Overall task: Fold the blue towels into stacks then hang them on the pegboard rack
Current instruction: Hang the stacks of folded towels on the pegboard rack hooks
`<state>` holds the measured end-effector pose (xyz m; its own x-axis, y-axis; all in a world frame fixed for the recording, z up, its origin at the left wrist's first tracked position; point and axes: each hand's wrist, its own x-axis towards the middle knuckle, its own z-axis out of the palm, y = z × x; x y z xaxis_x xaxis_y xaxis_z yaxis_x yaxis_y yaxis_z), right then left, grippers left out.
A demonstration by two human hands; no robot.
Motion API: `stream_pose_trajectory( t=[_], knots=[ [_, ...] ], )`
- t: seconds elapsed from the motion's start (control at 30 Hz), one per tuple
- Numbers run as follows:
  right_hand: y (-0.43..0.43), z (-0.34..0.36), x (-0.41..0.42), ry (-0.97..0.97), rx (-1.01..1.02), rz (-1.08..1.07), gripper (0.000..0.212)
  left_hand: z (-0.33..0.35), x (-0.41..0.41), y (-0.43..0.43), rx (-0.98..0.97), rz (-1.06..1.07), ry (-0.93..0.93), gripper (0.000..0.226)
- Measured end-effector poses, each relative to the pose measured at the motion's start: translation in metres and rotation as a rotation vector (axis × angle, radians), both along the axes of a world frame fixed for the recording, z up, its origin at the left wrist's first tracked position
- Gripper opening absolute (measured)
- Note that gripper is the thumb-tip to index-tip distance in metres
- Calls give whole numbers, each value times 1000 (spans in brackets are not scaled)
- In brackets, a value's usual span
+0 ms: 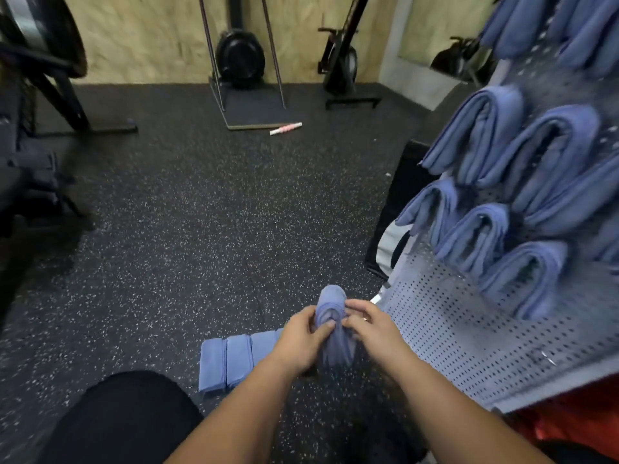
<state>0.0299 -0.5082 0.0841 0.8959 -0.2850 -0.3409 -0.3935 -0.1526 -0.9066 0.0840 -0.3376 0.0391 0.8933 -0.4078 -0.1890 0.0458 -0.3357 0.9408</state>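
Row of folded blue towels (231, 360) lying on speckled floor (187, 229). Left hand (301, 339) and right hand (371, 329), fingers closed from both sides on a folded towel bundle (330, 309). Further right, pegboard rack (452, 333) with hung towels (522, 276).

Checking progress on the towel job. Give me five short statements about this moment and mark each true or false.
1. Both hands hold one folded blue towel bundle. True.
2. The pegboard rack is bare. False: several folded towels already hang on it.
3. Folded towels lie in a row on the floor. True.
4. The left hand rests on the floor. False: it grips the bundle.
5. The right hand is touching the rack. False: it is on the bundle, beside the rack.
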Motion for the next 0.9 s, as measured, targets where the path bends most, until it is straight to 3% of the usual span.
stream_pose_trajectory(
  t=[0.1, 0.3, 0.47, 0.6, 0.9],
  knots=[
    [-4, 11, -21, -32, -180, 67, 37, 20, -7, -1, 109, -46, -110, 9],
    [-13, 28, -51, -170, -477, 38, 43, 60, -19, -12, 169, -142, -232, 25],
    [-26, 46, -65, -214, -577, -61, 32, 88, -26, -25, 166, -241, -297, 25],
    [-37, 60, -88, -256, -622, -136, 33, 103, -34, -39, 216, -333, -346, 5],
    [-65, 90, -139, -352, -701, -402, 39, 153, -71, -88, 95, -192, -554, 20]
  ],
)
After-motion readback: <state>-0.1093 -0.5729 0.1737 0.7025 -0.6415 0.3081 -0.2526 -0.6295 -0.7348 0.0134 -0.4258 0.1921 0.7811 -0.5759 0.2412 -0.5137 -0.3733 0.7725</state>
